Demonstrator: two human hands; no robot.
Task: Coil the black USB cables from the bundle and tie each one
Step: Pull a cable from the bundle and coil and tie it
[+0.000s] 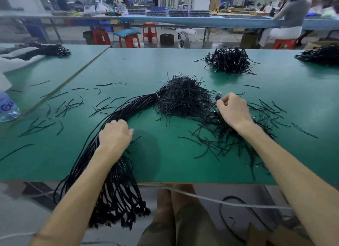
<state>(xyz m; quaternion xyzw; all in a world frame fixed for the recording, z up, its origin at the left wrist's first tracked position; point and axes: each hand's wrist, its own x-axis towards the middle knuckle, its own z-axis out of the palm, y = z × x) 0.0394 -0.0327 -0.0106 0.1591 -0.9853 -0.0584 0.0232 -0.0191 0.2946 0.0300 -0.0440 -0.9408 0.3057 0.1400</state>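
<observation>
A thick bundle of black USB cables (135,106) arcs across the green table (183,168) from a white tie near the middle and hangs over the front edge, plug ends dangling. My left hand (114,133) rests on the bundle near the table's front, fingers curled over the strands. A heap of black twist ties (183,97) lies at the centre. My right hand (233,110) is at the heap's right side, fingertips pinching a cable's plug end (218,97). A mound of coiled, tied cables (229,60) sits at the back right.
Loose twist ties (66,106) are scattered left and right on the table. A water bottle (8,108) stands at the left edge. More cable piles lie at the far left (53,50) and far right (321,55). A person sits at the bench behind.
</observation>
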